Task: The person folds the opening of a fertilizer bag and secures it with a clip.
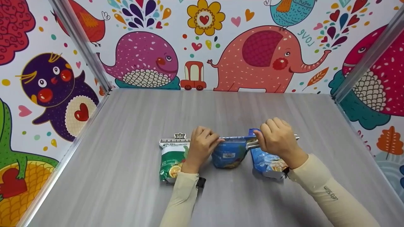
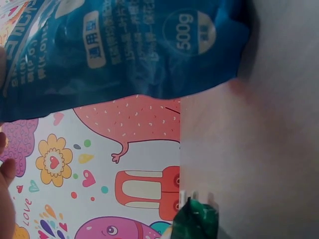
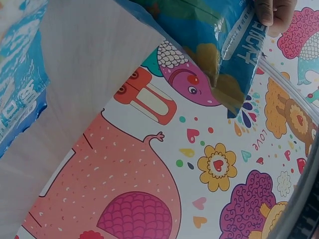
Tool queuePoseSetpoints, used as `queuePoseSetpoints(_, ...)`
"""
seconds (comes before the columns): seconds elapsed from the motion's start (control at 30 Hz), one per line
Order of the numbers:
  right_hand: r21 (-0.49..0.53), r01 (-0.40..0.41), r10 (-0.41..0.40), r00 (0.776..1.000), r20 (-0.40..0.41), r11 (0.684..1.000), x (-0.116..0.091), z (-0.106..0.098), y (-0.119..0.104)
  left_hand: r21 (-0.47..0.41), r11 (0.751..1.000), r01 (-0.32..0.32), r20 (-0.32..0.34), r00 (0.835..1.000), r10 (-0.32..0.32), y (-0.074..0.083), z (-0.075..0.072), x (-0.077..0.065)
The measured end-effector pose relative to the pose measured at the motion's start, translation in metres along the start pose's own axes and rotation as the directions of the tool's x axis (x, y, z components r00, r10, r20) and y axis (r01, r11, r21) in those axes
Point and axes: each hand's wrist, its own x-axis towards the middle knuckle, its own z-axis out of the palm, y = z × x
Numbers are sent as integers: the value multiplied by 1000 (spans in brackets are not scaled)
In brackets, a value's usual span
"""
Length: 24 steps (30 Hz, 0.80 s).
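Observation:
My left hand (image 1: 201, 145) pinches the top edge of a blue plastic pouch (image 1: 228, 156) in the middle of the table. In the left wrist view the pouch (image 2: 149, 50) shows white print and "500g". My right hand (image 1: 277, 138) has its fingers curled around a long silver metal clip (image 1: 252, 144), whose ends stick out on both sides of the fist. One end of the clip is by the pouch's right top corner; I cannot tell whether it touches. Behind and below the right hand stands a second blue bag (image 1: 268, 164), partly covered.
A green and white bag (image 1: 172, 160) stands at left, a silver clip with a crown ornament (image 1: 180, 136) along its top. The grey wood-grain table (image 1: 132, 195) meets printed panels (image 1: 195, 47) at the back and sides, with metal posts (image 1: 85, 47) at the corners.

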Motion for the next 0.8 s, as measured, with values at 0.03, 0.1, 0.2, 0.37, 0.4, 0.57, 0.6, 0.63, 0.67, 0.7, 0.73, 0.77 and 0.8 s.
queuePoseSetpoints(0.03, 0, 0, 0, 1000, 7, 1000, 0, 0, 0, -2, 1000, 1, 0, 1000, -1, 0, 0, 0)
queuePoseSetpoints(0.1, -6, 1, -1, 1000, 17, 1000, 1, 0, 0, -2, 1000, 3, 1, 1000, -3, 0, 0, 0)
queuePoseSetpoints(0.2, -25, 20, -20, 1000, 24, 999, 2, 1, 1, -2, 1000, 1, 0, 1000, -1, 0, 0, 0)
queuePoseSetpoints(0.37, -62, 75, -74, 997, 20, 995, 5, 7, 1, 7, 1000, -6, 1, 1000, 6, 0, 2, 0)
queuePoseSetpoints(0.4, -67, 83, -82, 996, 17, 994, 6, 9, 1, 9, 1000, -5, 2, 1000, 5, 0, 2, 0)
queuePoseSetpoints(0.57, -71, 90, -89, 996, 14, 993, 9, 18, 1, -1, 1000, 12, 13, 1000, -12, 1, 1, 0)
queuePoseSetpoints(0.6, -73, 91, -90, 996, 14, 993, 9, 20, 1, -2, 1000, 14, 15, 1000, -14, 1, 1, 0)
queuePoseSetpoints(0.63, -79, 95, -94, 995, 16, 992, 10, 21, 1, -3, 1000, 16, 16, 1000, -16, 1, 1, 0)
queuePoseSetpoints(0.67, -84, 100, -99, 995, 17, 991, 10, 22, 1, -2, 1000, 17, 16, 1000, -17, 1, 1, 0)
queuePoseSetpoints(0.7, -92, 104, -103, 995, 16, 990, 11, 23, 1, -1, 1000, 16, 16, 1000, -16, 1, 1, 0)
queuePoseSetpoints(0.73, -98, 108, -107, 994, 9, 989, 11, 24, 1, 1, 1000, 17, 17, 1000, -17, 1, 1, 0)
queuePoseSetpoints(0.77, -105, 111, -112, 994, 0, 988, 12, 25, 1, 2, 1000, 17, 18, 1000, -17, 1, 1, 0)
queuePoseSetpoints(0.8, -111, 113, -115, 993, -11, 987, 13, 26, 1, 2, 1000, 18, 20, 1000, -18, 1, 0, 0)
